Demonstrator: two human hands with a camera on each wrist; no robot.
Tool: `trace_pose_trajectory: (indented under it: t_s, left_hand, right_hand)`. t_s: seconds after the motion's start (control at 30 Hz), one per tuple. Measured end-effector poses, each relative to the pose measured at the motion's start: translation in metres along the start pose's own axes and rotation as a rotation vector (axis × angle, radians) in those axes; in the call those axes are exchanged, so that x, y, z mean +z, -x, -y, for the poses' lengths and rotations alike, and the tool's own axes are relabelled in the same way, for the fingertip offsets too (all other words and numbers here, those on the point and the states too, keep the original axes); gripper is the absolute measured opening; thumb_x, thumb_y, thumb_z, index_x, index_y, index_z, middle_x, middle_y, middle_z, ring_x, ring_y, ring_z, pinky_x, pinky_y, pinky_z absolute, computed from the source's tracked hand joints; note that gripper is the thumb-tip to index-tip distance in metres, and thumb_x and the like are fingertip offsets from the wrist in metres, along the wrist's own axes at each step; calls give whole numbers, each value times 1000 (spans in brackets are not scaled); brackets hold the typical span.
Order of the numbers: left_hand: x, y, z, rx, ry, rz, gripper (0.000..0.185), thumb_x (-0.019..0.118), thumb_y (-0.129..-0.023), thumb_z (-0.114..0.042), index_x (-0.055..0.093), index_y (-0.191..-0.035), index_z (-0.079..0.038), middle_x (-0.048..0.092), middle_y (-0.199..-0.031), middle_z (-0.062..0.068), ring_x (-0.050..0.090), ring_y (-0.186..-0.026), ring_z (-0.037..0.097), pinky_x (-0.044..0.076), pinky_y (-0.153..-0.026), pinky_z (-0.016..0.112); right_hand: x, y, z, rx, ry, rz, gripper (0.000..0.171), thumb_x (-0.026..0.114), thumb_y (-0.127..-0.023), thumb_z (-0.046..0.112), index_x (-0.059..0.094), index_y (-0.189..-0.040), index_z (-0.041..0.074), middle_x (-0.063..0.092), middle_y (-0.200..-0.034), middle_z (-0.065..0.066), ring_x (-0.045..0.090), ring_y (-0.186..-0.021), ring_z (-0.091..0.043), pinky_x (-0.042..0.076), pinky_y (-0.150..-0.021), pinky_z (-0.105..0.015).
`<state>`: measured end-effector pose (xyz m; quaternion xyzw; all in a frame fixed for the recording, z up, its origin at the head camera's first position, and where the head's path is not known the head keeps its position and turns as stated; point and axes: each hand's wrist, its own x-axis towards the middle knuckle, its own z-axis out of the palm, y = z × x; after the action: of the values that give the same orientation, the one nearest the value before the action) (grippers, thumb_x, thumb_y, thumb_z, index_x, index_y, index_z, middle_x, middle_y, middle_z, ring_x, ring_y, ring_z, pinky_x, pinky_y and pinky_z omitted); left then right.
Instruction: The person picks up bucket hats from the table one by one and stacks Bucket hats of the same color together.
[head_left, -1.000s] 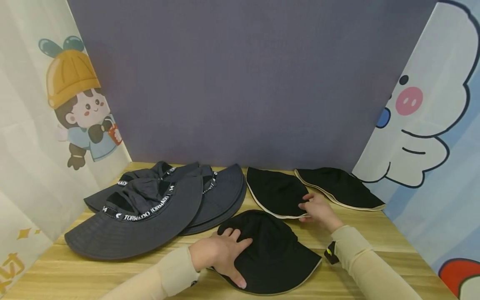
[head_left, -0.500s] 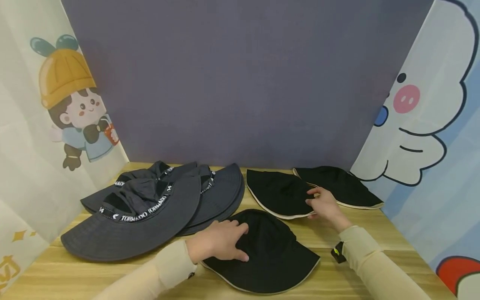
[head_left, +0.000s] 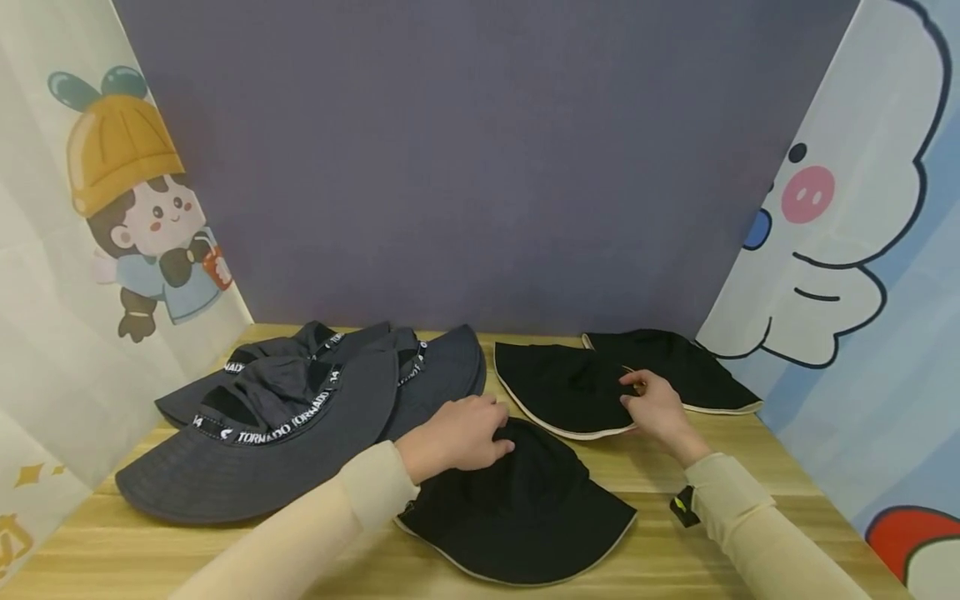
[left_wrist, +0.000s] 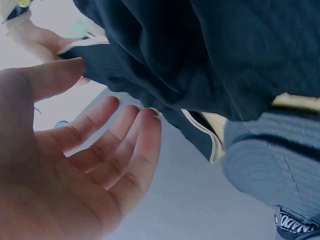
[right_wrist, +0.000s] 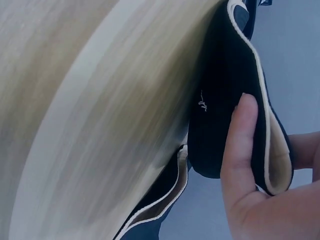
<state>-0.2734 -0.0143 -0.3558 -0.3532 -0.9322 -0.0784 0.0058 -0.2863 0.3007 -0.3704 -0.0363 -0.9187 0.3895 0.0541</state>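
Black bucket hats with pale edging lie on the wooden table. My right hand [head_left: 660, 412] pinches the right edge of the middle hat [head_left: 558, 385]; in the right wrist view, fingers [right_wrist: 240, 145] and thumb lie on either side of its folded brim [right_wrist: 215, 115]. Over the crown of the nearest black hat [head_left: 525, 521] is my left hand [head_left: 461, 433], its fingers loosely bent and holding nothing. The left wrist view shows that palm [left_wrist: 75, 185] turned toward the camera, beside black cloth [left_wrist: 200, 55]. Whether it touches the hat I cannot tell.
Several dark grey wide-brimmed hats [head_left: 300, 417] with lettered bands overlap in a pile at the left. Another black hat [head_left: 697, 367] lies at the back right, partly behind the middle one. A grey panel [head_left: 480, 167] stands along the table's back, with printed curtains at both sides.
My left hand has come off the nearest hat's brim and moved forward above its crown. The right hand has shifted right, drawing the middle hat's edge toward the back right hat.
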Motion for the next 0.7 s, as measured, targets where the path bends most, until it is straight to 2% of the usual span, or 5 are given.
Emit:
trace_pose_trajectory:
  t_s: [0.1, 0.23, 0.3, 0.47, 0.7]
  left_hand:
    - [-2, -11, 3, -30, 31, 22, 21, 68, -98, -38, 65, -98, -16, 56, -89, -3, 55, -76, 14, 47, -62, 34]
    - [-4, -27, 8, -74, 72, 55, 21, 68, -98, -36, 62, -91, -17, 56, -86, -4, 54, -73, 13, 46, -62, 34]
    - [-4, -34, 12, -88, 91, 62, 20, 67, -98, -34, 63, -92, -15, 58, -87, -3, 56, -75, 14, 47, -64, 35]
    - [1, -50, 27, -141, 76, 48, 18, 65, -97, -29, 64, -97, -12, 62, -96, 3, 63, -89, 22, 52, -73, 43]
    - [3, -64, 45, -212, 93, 39, 19, 63, -98, -26, 65, -106, -8, 64, -110, 10, 63, -104, 29, 53, -82, 48]
  right_hand:
    - [-3, -1, -2, -14, 6, -2, 37, 55, -99, 4, 53, -135, -6, 44, -143, -39, 42, -134, -51, 46, -101, -57]
    - [-5, -1, -6, -34, -3, 5, 36, 53, -100, 2, 53, -135, -6, 43, -143, -40, 43, -133, -52, 57, -83, -51]
    - [-7, 0, -8, -37, 0, 10, 35, 53, -100, 1, 54, -135, -6, 42, -144, -40, 42, -134, -53, 57, -85, -52]
    - [-11, 1, -13, -62, 51, 16, 34, 55, -100, 2, 56, -133, -5, 43, -143, -39, 40, -134, -54, 40, -103, -62]
    - [-15, -4, -20, -108, 47, 44, 32, 54, -101, 1, 57, -132, -5, 43, -145, -39, 41, -134, -54, 48, -95, -56]
